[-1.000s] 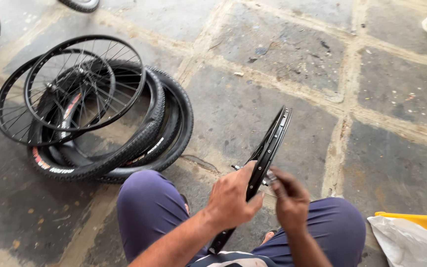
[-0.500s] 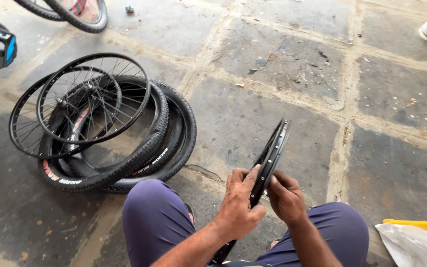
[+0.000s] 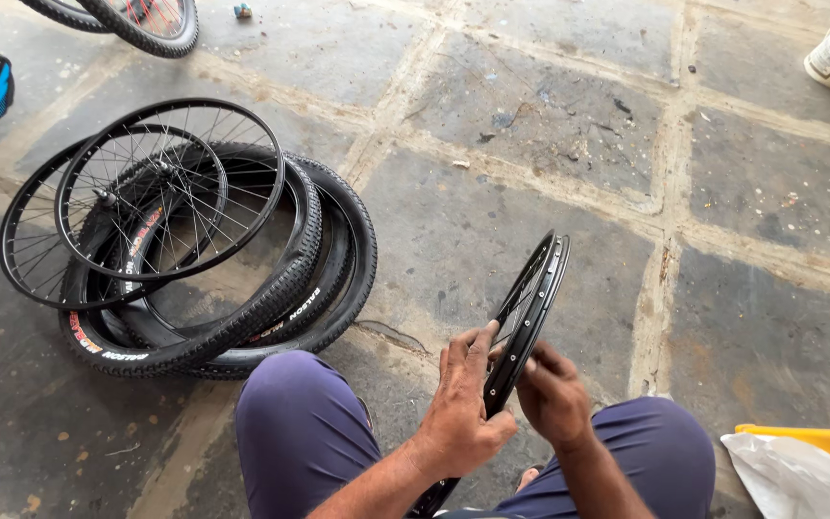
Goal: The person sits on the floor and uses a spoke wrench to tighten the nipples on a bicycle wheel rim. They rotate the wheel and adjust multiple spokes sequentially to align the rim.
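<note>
Head view, looking down over my knees. I hold a black bicycle rim [image 3: 528, 306] on edge between my thighs, its plane nearly vertical; its long axis runs from low near my lap, up and away toward the stone floor [image 3: 530, 135]. My left hand [image 3: 461, 408] lies flat against the rim's left face, fingers [image 3: 477, 348] extended and close together, pointing up along the rim, thumb hooked round its near edge. My right hand [image 3: 554, 394] sits on the opposite face, just beside the left and a little lower, fingers curled inward at the rim; whether they pinch a spoke or small part, I cannot tell. Both hands touch the rim's lower half, the left reaching higher; the free upper arc lies ahead of and above the fingertips. To my left on the floor, well apart, stacked tyres [image 3: 271, 288] carry two spoked wheels [image 3: 170, 187]. At lower right: a white bag [image 3: 799, 481] and a yellow edge [image 3: 809, 440].
</note>
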Demonstrator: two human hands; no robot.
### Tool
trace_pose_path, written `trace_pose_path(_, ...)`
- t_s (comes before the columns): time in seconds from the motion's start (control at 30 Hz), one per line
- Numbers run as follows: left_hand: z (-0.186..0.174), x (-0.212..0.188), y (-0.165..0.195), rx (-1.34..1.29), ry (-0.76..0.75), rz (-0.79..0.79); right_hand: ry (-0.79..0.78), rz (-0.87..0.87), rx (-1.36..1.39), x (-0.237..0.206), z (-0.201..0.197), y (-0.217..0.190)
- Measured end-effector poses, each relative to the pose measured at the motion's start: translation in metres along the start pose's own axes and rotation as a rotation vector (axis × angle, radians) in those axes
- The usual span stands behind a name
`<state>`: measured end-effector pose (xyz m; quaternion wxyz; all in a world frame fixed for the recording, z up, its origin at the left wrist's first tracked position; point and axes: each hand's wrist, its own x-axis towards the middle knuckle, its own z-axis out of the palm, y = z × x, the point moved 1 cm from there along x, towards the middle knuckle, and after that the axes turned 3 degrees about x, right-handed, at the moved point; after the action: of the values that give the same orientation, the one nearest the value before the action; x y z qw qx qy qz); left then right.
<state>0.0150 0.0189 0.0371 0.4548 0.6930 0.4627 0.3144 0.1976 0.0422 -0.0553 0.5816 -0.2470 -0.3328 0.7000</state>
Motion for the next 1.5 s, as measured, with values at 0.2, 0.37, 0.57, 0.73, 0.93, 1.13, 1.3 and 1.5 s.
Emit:
trace_pose_path(0.2, -0.001, -0.002, -0.001, -0.001, 0.023, 0.030, -0.079, 0.065, 0.047, 0.003, -0.008, 0.002)
trace_pose_path(0.37, 0.000, -0.003, -0.002, -0.005, 0.018, 0.042, -0.330, 0.075, 0.100, 0.006, -0.008, -0.010)
trace_pose_path(0.57, -0.003, -0.001, -0.006, -0.055, 0.014, 0.040, -0.279, 0.066, -0.089, 0.005, -0.005, -0.026)
trace_pose_path(0.73, -0.002, -0.002, -0.017, -0.159, 0.021, 0.005, -0.077, -0.117, -0.508, -0.007, 0.005, -0.013)
trace_pose_path(0.93, 0.019, 0.010, -0.054, -0.932, -0.040, -0.026, 0.307, -0.660, -1.299, 0.001, 0.035, 0.004)
trace_pose_path(1.13, 0.039, 0.027, -0.090, -1.141, -0.165, -0.139, 0.296, -0.534, -1.248, -0.015, 0.055, -0.021)
trace_pose_path(1.3, 0.053, 0.039, -0.098, -1.094, -0.226, -0.098, 0.149, -0.318, -1.022, -0.018, 0.048, -0.042)
trace_pose_path(1.5, 0.044, 0.062, -0.090, -1.054, -0.415, -0.170, -0.098, -0.004, -1.140, -0.010, 0.030, -0.059)
